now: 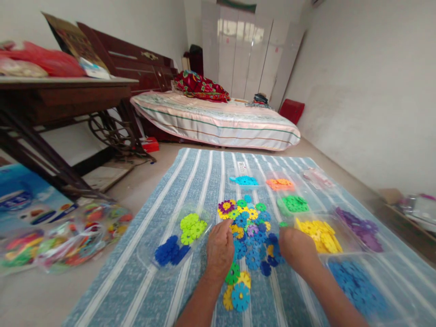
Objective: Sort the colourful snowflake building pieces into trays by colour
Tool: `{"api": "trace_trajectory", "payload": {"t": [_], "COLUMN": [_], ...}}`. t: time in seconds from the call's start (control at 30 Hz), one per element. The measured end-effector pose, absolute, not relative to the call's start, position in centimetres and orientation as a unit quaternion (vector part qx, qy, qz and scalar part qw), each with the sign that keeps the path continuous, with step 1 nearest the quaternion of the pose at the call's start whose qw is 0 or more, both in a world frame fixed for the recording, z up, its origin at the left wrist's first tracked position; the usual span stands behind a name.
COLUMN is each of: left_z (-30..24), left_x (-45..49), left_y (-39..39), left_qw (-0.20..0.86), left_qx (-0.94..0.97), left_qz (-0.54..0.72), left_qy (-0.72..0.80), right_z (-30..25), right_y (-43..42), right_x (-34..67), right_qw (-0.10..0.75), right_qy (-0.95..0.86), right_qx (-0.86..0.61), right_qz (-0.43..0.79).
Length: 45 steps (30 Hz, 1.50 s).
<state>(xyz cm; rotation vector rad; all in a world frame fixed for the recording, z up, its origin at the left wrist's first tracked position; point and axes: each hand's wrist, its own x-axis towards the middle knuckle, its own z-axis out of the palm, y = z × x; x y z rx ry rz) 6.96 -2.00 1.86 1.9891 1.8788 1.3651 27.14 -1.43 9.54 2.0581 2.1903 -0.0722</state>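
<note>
Loose snowflake discs (252,256) in blue, yellow, green and purple lie in a heap on the striped cloth. My left hand (220,247) rests at the heap's left side with its fingers drawn together; whatever they hold is hidden. On the other side, my right hand (297,249) is closed, knuckles up, beside dark blue discs. A small green disc (283,224) shows just beyond its knuckles; whether the fingers touch it I cannot tell. Nearest to me lie a light blue disc (240,297) and yellow ones.
Clear trays hold sorted discs: lime discs (192,228) and dark blue discs (170,251) at left; yellow discs (320,235), purple discs (361,228), green discs (294,204) and blue discs (356,286) at right. Bagged discs (71,243) lie on the floor. A bed (218,120) stands beyond.
</note>
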Motion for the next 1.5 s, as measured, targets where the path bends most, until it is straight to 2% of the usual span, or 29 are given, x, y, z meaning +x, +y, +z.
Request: {"api": "trace_trajectory", "payload": {"t": [0.33,0.6,0.73,0.9,1.1,1.23,1.37,1.5], "left_z": [1.7,1.7,1.7,1.8,2.0,2.0,1.9,2.0], "left_x": [6.9,7.0,7.0,6.9,6.7,6.4,6.2,6.4], "left_y": [-1.8,-1.8,-1.8,-1.8,-1.5,-1.1,-1.1,-1.3], "left_qw": [0.069,0.071,0.065,0.064,0.085,0.101,0.103,0.101], "left_qx": [0.637,0.634,0.637,0.636,0.630,0.621,0.619,0.614], "left_qz": [0.449,0.445,0.445,0.441,0.434,0.429,0.429,0.434], "left_qy": [0.622,0.629,0.627,0.630,0.638,0.649,0.649,0.651], "right_z": [15.9,11.0,9.0,8.1,8.5,10.0,12.1,13.6], "right_y": [8.4,1.8,0.7,1.2,0.6,0.4,0.9,1.9], "right_x": [24.2,23.6,23.2,22.8,23.6,26.4,33.2,41.9], "right_qw": [-0.053,0.012,0.014,-0.015,-0.091,-0.140,-0.190,-0.148], "right_qy": [0.741,0.777,0.775,0.760,0.741,0.721,0.674,0.597], "right_qx": [0.669,0.625,0.624,0.639,0.643,0.654,0.702,0.787], "right_qz": [0.000,-0.076,-0.097,-0.121,-0.172,-0.181,-0.125,-0.034]}}
